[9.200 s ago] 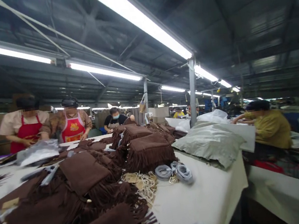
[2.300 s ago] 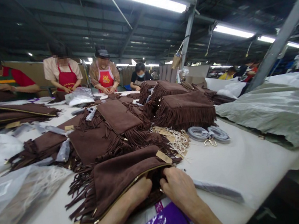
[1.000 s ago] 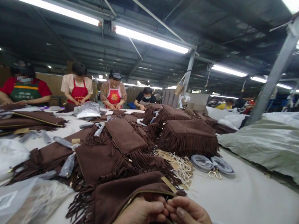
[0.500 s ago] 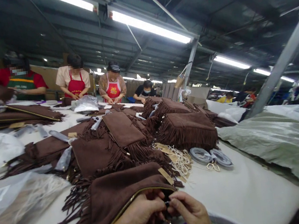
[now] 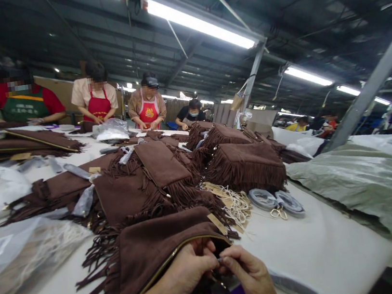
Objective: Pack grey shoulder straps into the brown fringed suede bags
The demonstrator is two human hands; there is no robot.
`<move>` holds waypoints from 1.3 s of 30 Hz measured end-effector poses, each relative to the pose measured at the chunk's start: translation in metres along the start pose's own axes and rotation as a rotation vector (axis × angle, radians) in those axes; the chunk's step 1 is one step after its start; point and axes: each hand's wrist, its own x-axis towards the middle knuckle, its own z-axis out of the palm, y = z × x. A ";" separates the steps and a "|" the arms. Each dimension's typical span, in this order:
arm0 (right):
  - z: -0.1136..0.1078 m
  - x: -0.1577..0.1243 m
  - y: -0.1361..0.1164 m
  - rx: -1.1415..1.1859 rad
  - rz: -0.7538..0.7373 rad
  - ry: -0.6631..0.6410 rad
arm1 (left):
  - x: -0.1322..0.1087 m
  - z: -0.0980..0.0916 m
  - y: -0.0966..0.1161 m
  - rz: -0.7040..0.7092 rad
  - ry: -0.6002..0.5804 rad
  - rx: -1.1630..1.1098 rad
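Left hand (image 5: 189, 267), right hand (image 5: 248, 268) curled inward, apparently touching, at brown bag (image 5: 158, 240)

A grey-green sheet (image 5: 372, 185) lies near a slanting post (image 5: 366, 86); 2 people (image 5: 94, 100) farther back wear red aprons (image 5: 149, 112).

Pinched a small piece (image 5: 219, 260), too tiny to identify, between the fingertips of the left hand (image 5: 193, 266) and the right hand (image 5: 248, 268), at the open zip (image 5: 174, 255) of a fringed brown bag (image 5: 154, 243). Had more brown bags (image 5: 244, 162) piled beyond, with stringed tags (image 5: 233, 204) and coiled straps (image 5: 290, 203) nearby on the white table (image 5: 340, 238). Faced co-workers (image 5: 77, 96) in aprons (image 5: 149, 112) across it.
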 end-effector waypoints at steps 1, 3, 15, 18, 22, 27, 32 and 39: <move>0.000 0.000 0.001 -0.014 -0.021 -0.010 | 0.000 0.001 -0.001 0.007 0.003 -0.006; 0.000 0.001 0.003 -0.050 -0.072 -0.016 | 0.001 0.002 -0.003 0.013 0.009 -0.015; 0.002 -0.002 0.012 -0.161 -0.216 -0.024 | 0.000 0.005 0.002 0.047 0.051 -0.013; 0.000 0.000 0.014 -0.184 -0.244 -0.018 | 0.000 0.006 -0.002 0.049 0.019 0.002; -0.001 0.002 0.014 -0.210 -0.271 -0.003 | 0.000 0.007 -0.007 0.045 0.027 0.003; -0.002 0.003 0.015 -0.193 -0.283 -0.027 | -0.001 0.007 -0.001 0.051 0.027 0.007; -0.002 0.002 0.014 -0.185 -0.276 -0.040 | 0.000 0.007 -0.002 0.027 0.016 0.008; 0.000 0.001 0.013 -0.223 -0.274 -0.076 | 0.001 0.007 -0.006 0.048 0.037 -0.013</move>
